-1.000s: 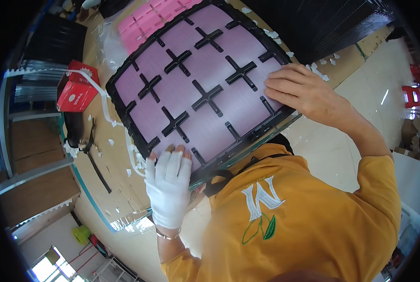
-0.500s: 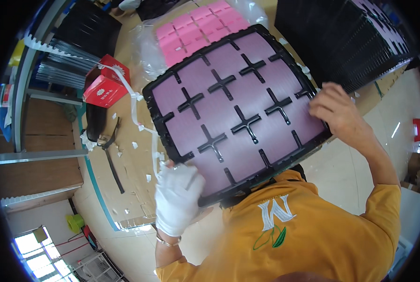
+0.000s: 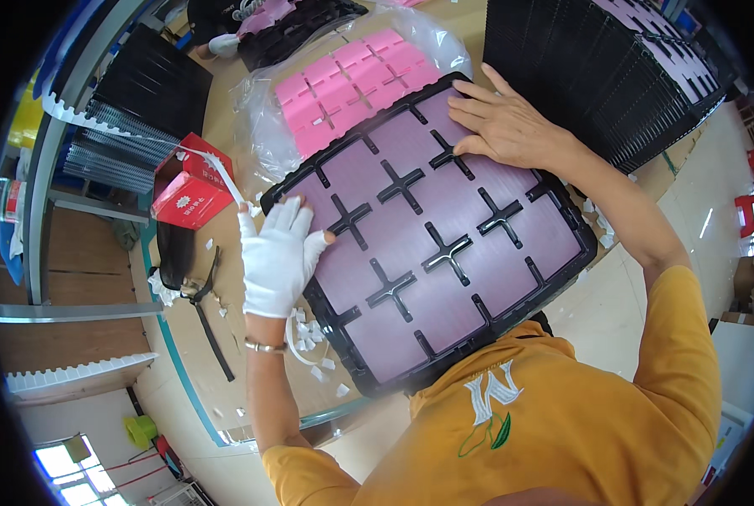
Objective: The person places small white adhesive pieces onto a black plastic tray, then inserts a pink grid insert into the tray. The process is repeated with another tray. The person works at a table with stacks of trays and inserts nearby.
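A black plastic tray [image 3: 371, 381] lies in front of me, lined with a pinkish-purple sheet [image 3: 432, 285] between black cross-shaped dividers. My left hand [image 3: 277, 257], in a white glove with bare fingertips, lies open along the tray's left edge, fingers stretched toward its far left corner. The bare right hand [image 3: 512, 126] rests with spread fingers on the far right corner, its thumb beside a cross divider. Neither hand is wrapped round anything. Small white scraps [image 3: 308, 335] lie beside the tray, next to my left wrist.
A pink slotted sheet [image 3: 351, 84] on clear plastic film lies beyond the tray. A tall stack of black trays [image 3: 562, 76] stands at the right. Left are a red box [image 3: 193, 202] holding a white strip, a black strap [image 3: 212, 337] and a metal frame [image 3: 73, 313]. Another person's gloved hand [image 3: 223, 45] shows far off.
My left hand has moved from the tray's near left corner to its far left edge and opened flat. The right hand has gone from the right edge to the far right corner, fingers spreading.
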A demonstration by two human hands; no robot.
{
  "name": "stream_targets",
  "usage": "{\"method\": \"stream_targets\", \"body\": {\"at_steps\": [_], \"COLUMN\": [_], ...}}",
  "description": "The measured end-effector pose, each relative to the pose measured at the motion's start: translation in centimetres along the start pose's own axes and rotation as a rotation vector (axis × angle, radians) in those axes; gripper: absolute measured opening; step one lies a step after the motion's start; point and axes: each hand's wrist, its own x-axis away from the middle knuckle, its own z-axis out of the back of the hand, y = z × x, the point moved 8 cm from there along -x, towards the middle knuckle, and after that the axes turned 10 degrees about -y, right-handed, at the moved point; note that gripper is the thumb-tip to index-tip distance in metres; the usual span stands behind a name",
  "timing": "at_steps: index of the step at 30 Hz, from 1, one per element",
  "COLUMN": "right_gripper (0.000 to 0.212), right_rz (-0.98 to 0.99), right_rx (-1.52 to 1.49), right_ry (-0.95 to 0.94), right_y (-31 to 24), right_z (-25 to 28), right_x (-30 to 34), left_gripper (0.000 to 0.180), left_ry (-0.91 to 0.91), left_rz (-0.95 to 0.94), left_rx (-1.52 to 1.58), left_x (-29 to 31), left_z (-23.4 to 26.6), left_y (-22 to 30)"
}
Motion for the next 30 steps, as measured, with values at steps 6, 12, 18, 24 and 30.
{"method": "stream_targets", "body": {"at_steps": [6, 12, 18, 24, 30], "right_gripper": [0.057, 0.055, 0.059, 0.064, 0.058], "right_rz": [-0.024, 0.01, -0.089, -0.188, -0.062], "right_rx": [0.052, 0.049, 0.123, 0.157, 0.163], "right_ry": [0.005, 0.116, 0.029, -0.085, 0.102], "right_y": [0.7, 0.0, 2.3, 2.7, 1.6], "right_z": [-0.9, -1.8, -1.7, -1.1, -0.3], "right_x": [-0.8, -1.0, 0.0, 0.6, 2.2], "left_gripper": [0.057, 0.049, 0.051, 0.056, 0.056], "left_ry": [0.084, 0.09, 0.084, 0.145, 0.146], "left_rz": [-0.043, 0.013, 0.109, 0.156, 0.126], "left_rx": [-0.02, -0.03, -0.111, -0.12, -0.058], "left_x": [-0.8, -0.6, 1.3, 3.6, 2.0], "left_z": [-0.5, 0.0, -0.5, 1.0, 0.5], "left_y": [0.3, 0.4, -0.9, -1.5, 0.3]}}
